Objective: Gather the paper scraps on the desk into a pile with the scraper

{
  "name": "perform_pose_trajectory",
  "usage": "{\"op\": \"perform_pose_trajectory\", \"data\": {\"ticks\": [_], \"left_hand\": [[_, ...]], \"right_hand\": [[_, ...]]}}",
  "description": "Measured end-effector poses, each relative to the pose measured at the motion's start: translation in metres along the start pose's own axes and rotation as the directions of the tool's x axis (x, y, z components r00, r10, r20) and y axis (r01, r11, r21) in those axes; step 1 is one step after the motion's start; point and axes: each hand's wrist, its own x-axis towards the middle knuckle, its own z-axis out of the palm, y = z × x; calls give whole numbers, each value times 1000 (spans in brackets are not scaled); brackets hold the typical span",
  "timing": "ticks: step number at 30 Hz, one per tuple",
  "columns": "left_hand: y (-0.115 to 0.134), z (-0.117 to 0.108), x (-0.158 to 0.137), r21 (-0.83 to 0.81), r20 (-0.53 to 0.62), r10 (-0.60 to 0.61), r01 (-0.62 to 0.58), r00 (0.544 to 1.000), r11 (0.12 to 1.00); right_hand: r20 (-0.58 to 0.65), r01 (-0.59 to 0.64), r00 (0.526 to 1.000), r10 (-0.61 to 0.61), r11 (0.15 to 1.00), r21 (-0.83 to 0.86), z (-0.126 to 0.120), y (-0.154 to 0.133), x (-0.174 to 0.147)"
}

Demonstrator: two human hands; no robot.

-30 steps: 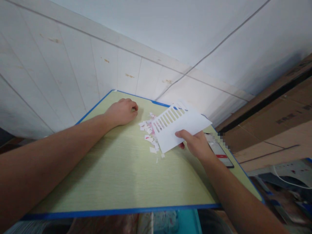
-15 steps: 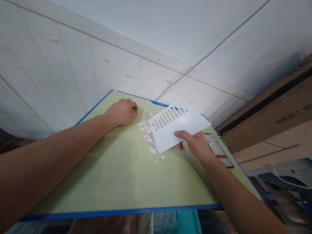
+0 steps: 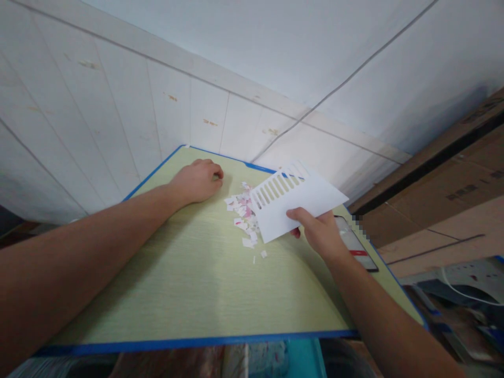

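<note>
In my right hand point(image 3: 321, 231) is a white sheet point(image 3: 283, 215) with a row of slots cut along its far left side. My thumb presses on its top face and my fingers go underneath. The sheet is tilted, its left edge over a heap of torn paper scraps point(image 3: 242, 210), white with some pink and red, and it hides part of the heap. My left hand point(image 3: 199, 181) rests on the table left of the scraps, loosely curled, touching none of them. No object shows in its fingers.
The pale green table point(image 3: 189, 283) has a blue rim and meets a white panelled wall point(image 3: 208, 110). A phone point(image 3: 356, 244) lies beyond my right wrist. Cardboard boxes point(image 3: 433, 194) stand along the right. Below the near edge is a turquoise container point(image 3: 305, 357).
My right hand has shifted the white sheet slightly to the right, uncovering more of the paper scraps. My left hand has stayed where it was.
</note>
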Motion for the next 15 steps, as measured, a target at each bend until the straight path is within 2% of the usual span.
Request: {"op": "perform_pose_trajectory", "data": {"ticks": [10, 15], "left_hand": [[0, -1, 0, -23, -8, -6, 6, 1000, 1000], [0, -1, 0, -24, -5, -2, 2, 1000, 1000]], "right_hand": [[137, -42, 990, 41, 999, 3, 1, -2, 0], [157, -56, 986, 55, 998, 3, 2, -5, -2]]}}
